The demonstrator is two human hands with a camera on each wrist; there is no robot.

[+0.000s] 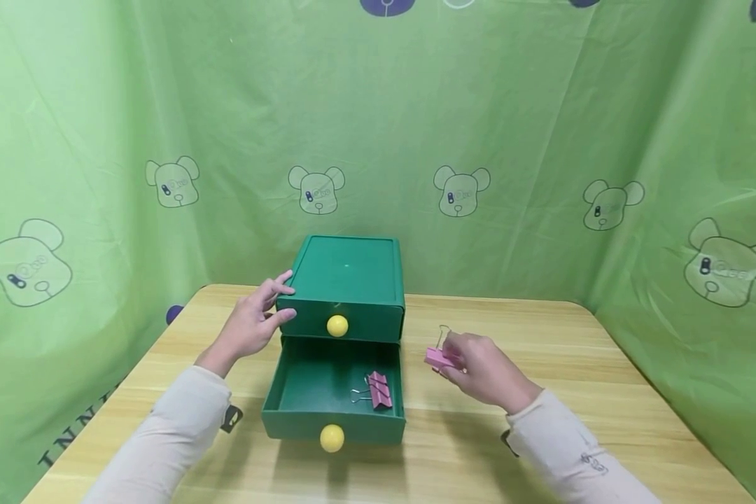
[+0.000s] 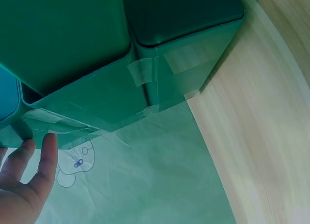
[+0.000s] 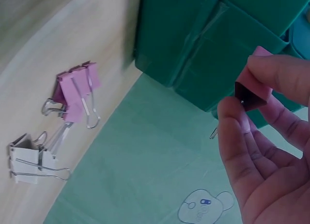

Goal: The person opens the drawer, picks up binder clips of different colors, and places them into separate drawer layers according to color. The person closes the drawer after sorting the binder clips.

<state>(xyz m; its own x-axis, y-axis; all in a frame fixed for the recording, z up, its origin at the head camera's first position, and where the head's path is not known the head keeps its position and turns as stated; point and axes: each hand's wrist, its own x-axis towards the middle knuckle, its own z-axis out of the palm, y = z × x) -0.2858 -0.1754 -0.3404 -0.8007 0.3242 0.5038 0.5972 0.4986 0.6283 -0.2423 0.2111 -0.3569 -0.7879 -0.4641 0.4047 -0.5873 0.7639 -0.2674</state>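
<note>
A green two-drawer box [image 1: 353, 269] stands on the table, its lower drawer [image 1: 309, 381] pulled out. Inside that drawer, toward the right, lies a pink binder clip [image 1: 379, 390] with wire handles. My left hand [image 1: 252, 318] rests against the box's upper left side, thumb near the front and fingers spread at the top edge. To the right of the drawer, my right hand [image 1: 485, 367] pinches another pink binder clip [image 1: 437, 358] above the table. In the right wrist view, thumb and fingertips grip this clip [image 3: 254, 83] by its body.
In the right wrist view, pink binder clips [image 3: 77, 91] and white binder clips [image 3: 31, 158] lie on the wooden table. Yellow ball knobs stick out from the upper drawer [image 1: 337, 325] and lower drawer. A green curtain [image 1: 378, 140] with bear heads surrounds the table.
</note>
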